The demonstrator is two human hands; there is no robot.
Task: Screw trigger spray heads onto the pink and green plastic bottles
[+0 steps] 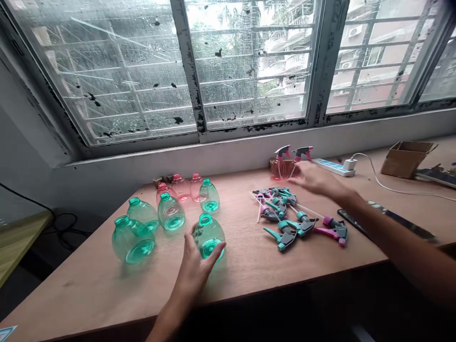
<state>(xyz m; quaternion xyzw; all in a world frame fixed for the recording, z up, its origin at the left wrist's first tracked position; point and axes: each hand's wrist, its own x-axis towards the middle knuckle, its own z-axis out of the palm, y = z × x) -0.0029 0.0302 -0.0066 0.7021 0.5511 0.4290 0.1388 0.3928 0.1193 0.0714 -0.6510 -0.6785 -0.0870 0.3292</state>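
My left hand (194, 268) is wrapped round a clear green bottle (209, 232) without a top, upright at the table's front middle. My right hand (315, 179) reaches to the back right, slightly blurred, its fingers apart beside two pink bottles (280, 169) fitted with black-and-pink spray heads (302, 151). It partly hides the nearer one. Below that hand lies a heap of loose trigger spray heads (281, 209), teal-and-grey and pink-and-grey, with thin white tubes. To the left stand several open green bottles (134, 242) and three open pink bottles (181, 187).
A white power strip (333, 167) with a plugged-in charger (350, 164) and cable sits at the back right, near an open cardboard box (406, 159). A dark flat object (402, 221) lies under my right forearm. Windows (249, 66) rise behind the wooden table (245, 275).
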